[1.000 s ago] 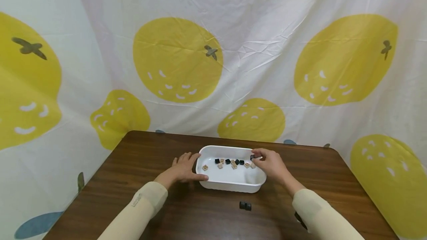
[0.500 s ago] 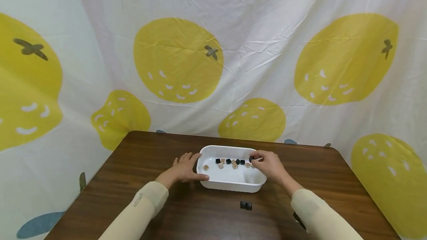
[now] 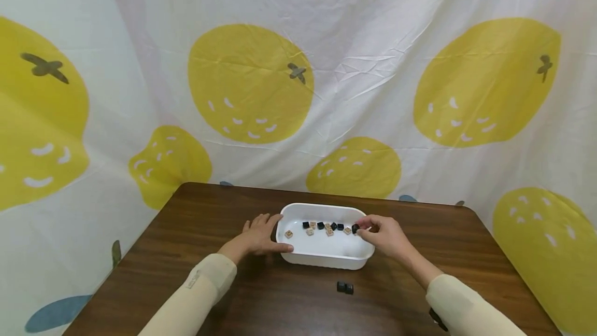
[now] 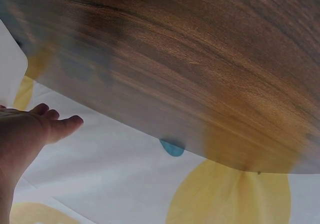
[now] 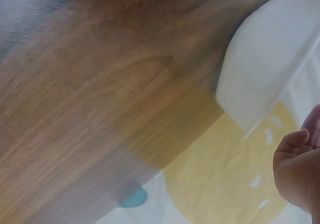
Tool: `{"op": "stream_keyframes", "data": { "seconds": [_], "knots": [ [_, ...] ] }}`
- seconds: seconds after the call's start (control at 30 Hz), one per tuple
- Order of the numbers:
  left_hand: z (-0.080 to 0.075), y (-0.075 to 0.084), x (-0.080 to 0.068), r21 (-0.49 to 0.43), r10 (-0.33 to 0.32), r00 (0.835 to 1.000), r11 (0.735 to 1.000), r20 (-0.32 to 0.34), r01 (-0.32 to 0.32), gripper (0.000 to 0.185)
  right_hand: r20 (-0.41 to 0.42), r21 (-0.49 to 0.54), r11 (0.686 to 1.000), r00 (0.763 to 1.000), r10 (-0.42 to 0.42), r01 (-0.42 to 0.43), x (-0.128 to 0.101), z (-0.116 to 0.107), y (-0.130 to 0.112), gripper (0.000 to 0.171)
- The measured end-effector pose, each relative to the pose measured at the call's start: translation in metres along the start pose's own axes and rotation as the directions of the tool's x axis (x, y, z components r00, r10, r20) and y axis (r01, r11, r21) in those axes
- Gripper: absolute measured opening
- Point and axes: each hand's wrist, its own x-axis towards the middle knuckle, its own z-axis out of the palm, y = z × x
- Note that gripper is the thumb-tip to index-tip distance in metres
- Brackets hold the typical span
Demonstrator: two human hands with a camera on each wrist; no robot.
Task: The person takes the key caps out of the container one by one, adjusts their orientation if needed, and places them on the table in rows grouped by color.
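Observation:
A white tray (image 3: 322, 262) with rounded corners holds a row of small black blocks (image 3: 320, 225) and small beige square pieces (image 3: 329, 231). My left hand (image 3: 258, 236) spans the tray's left end, fingers mostly straight, thumb and index finger at the rim. At the right end, my right hand (image 3: 384, 232) pinches a black block (image 3: 356, 228) between thumb and fingertips, over the inside of the tray. In the right wrist view the right hand (image 5: 299, 164) shows at the right edge, its fingertips out of frame. The left wrist view shows the left hand (image 4: 35, 134) beside the tray.
Two more black blocks (image 3: 345, 288) lie side by side on the dark wooden table (image 3: 280, 305), in front of the tray. A white cloth (image 3: 354, 92) printed with yellow fruit hangs behind the table's far edge.
My right hand has moved slightly down and right with the black block, which has turned between the fingertips. The left hand stays at the tray's left end.

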Motion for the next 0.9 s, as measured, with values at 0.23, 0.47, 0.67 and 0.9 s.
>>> {"op": "stream_keyframes", "data": {
  "seconds": [0.23, 0.47, 0.67, 0.9],
  "knots": [
    [-0.003, 0.001, 0.001, -0.004, -0.001, 1.000, 1.000, -0.003, 0.001, 0.102, 0.111, 0.046, 0.997, 0.991, -0.069, 0.064, -0.030, 0.001, 0.001, 0.013],
    [-0.003, 0.001, 0.001, -0.001, 0.005, 1.000, 1.000, 0.001, -0.005, 0.102, 0.247, -0.006, 0.995, 0.965, -0.091, 0.096, -0.057, 0.016, 0.022, 0.012],
    [-0.001, 0.000, 0.001, -0.006, -0.001, 1.000, 1.000, -0.002, 0.001, 0.101, 0.257, -0.055, 0.991, 0.961, -0.103, 0.121, -0.067, 0.026, 0.033, 0.013],
    [0.001, -0.001, 0.000, -0.007, -0.004, 1.000, 1.000, -0.001, 0.004, 0.101, 0.235, -0.119, 0.980, 0.964, -0.127, 0.158, -0.075, 0.032, 0.037, 0.012]
  ]
}}
